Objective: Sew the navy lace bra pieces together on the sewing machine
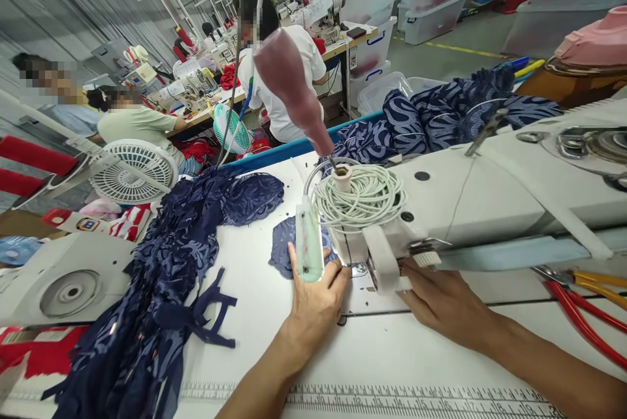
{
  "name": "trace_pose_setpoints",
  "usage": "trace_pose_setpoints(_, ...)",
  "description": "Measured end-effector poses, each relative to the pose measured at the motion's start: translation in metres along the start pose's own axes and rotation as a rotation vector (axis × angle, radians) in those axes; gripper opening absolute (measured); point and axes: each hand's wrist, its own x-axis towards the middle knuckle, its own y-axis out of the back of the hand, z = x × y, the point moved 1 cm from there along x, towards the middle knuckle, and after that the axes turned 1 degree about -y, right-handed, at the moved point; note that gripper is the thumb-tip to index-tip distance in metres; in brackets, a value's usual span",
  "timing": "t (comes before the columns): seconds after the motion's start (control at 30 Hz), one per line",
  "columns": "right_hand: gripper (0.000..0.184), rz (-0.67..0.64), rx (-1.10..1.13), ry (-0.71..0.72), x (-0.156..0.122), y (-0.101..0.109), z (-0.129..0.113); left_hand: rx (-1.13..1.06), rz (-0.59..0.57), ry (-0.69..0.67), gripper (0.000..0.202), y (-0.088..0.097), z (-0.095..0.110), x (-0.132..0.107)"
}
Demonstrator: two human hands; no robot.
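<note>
My left hand (316,301) lies on the white bed of a sewing machine (490,177), with its outer finger stretched out and the others nearer the needle area. Beneath its fingers is a navy lace piece (283,249), partly covered by a pale green translucent plate (309,246). That plate also hides some of the fingers. My right hand (438,295) reaches in from the right, close beside the machine head (385,259). Its fingertips are hidden behind the head, so whatever they touch does not show. Another navy lace piece (255,197) rests further back on the bed.
A heap of navy lace pieces (191,236) hangs along the left. More navy bundles (421,119) lie behind the machine. Coiled pale cord (362,194) and a dark red screwdriver handle (294,86) top the head. Red-handled pliers (582,321) lie right. Co-workers sit beyond.
</note>
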Motion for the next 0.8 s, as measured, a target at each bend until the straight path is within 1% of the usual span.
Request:
trace_pose_setpoints(0.1,0.020,0.018,0.024,0.022,0.000,0.000,0.000,0.042,-0.040,0.023,0.040,-0.001,0.000,0.001)
trace_pose_setpoints(0.2,0.027,0.023,0.030,0.031,0.003,0.000,0.002,0.072,-0.048,0.044,0.039,-0.004,-0.001,0.003)
trace_pose_setpoints(0.3,0.033,0.039,-0.028,0.040,0.007,0.000,0.004,0.058,-0.046,0.051,0.042,-0.006,-0.003,0.004)
trace_pose_setpoints(0.5,0.033,0.048,-0.057,0.041,0.011,0.002,0.003,-0.013,-0.045,0.040,0.043,-0.001,-0.005,0.006)
trace_pose_setpoints(0.63,0.030,0.054,-0.040,0.052,0.009,0.001,0.003,-0.042,-0.014,0.025,0.047,0.001,-0.004,0.004)
trace_pose_setpoints(0.7,0.028,0.068,-0.034,0.060,0.007,-0.001,0.004,-0.064,0.013,0.035,0.042,0.000,-0.005,0.003)
trace_pose_setpoints(0.8,0.027,0.087,-0.036,0.070,0.003,-0.003,0.005,-0.116,0.065,0.093,0.024,-0.005,-0.008,0.004)
